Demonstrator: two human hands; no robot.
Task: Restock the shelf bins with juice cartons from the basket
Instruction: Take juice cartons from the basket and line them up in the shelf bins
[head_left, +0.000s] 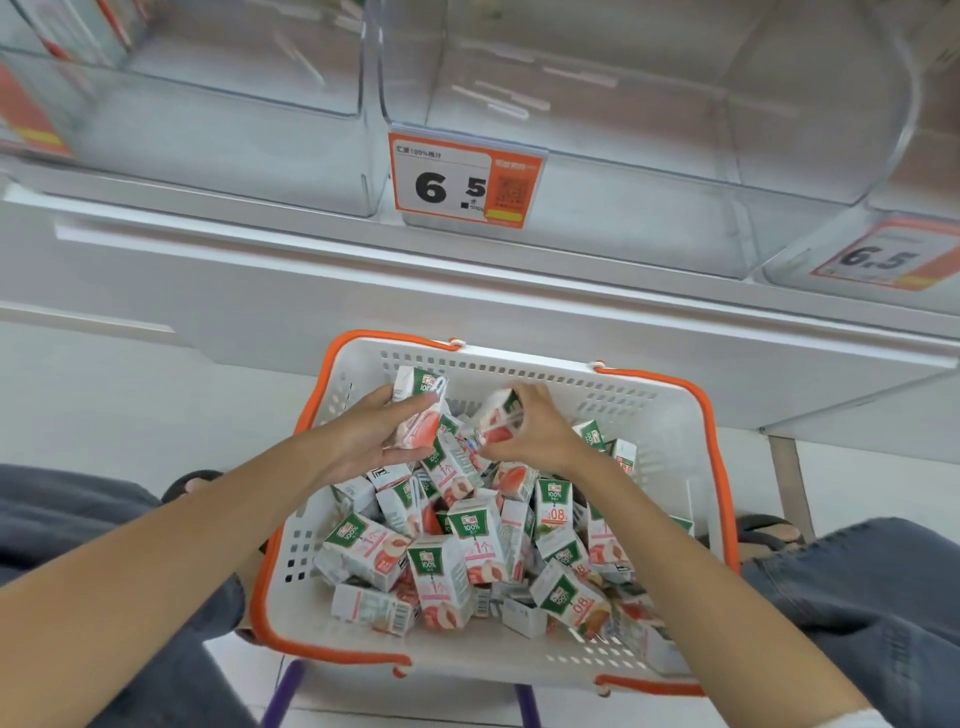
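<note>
A white basket with an orange rim (670, 410) sits below me, holding several small juice cartons (457, 561) with green tops and peach pictures. My left hand (374, 431) is closed around one carton (418, 410) at the far side of the basket. Beside it, my right hand (530, 431) grips another carton (496, 415). Both held cartons are just above the pile. Clear plastic shelf bins (649, 171) stand above the basket on a white shelf; the middle one looks empty.
An orange price tag reading 6.5 (462, 182) hangs on the middle bin's front. A second tag (883, 260) marks the right bin. The left bin (208, 104) holds a few cartons at its back. My knees flank the basket, which rests on a purple-legged stand (283, 696).
</note>
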